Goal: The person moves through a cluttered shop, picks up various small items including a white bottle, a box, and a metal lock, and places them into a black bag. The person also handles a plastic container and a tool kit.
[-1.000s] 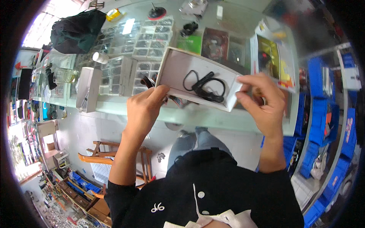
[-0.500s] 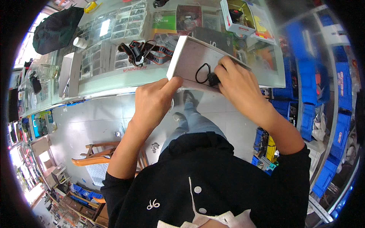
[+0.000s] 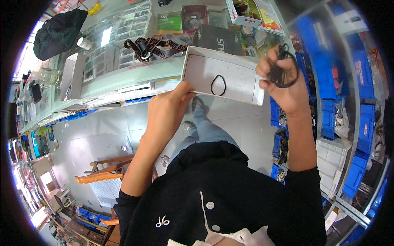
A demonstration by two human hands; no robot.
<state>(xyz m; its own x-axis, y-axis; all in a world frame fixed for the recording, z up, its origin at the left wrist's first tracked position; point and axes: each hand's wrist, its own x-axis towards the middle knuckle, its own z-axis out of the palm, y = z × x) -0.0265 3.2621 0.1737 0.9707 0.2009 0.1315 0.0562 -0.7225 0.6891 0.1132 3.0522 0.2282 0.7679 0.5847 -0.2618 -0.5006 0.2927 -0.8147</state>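
My left hand (image 3: 169, 108) pinches the near left corner of a shallow white open box (image 3: 242, 80), thumb at its rim. The box sits tilted at the front edge of the glass counter (image 3: 135, 80). Inside it lies a thin black cord loop (image 3: 218, 85). My right hand (image 3: 289, 92) is raised just past the box's right end, fingers curled around a bundled black cord (image 3: 292, 82). Motion blurs that bundle, so what is attached to it cannot be made out. Beyond the box lies a headlamp with a black and orange strap (image 3: 158, 47).
A black box (image 3: 219, 39) lies behind the white one. A dark cap (image 3: 59, 33), a white cylinder (image 3: 85, 43) and an upright white box (image 3: 74, 78) stand left. Blue bins (image 3: 330, 78) line shelves at right. A wooden chair (image 3: 104, 172) stands on the floor.
My right hand has lifted the black cord bundle out of the white box and moved right. The box has tipped flatter, showing more of its inside. My left hand keeps its hold.
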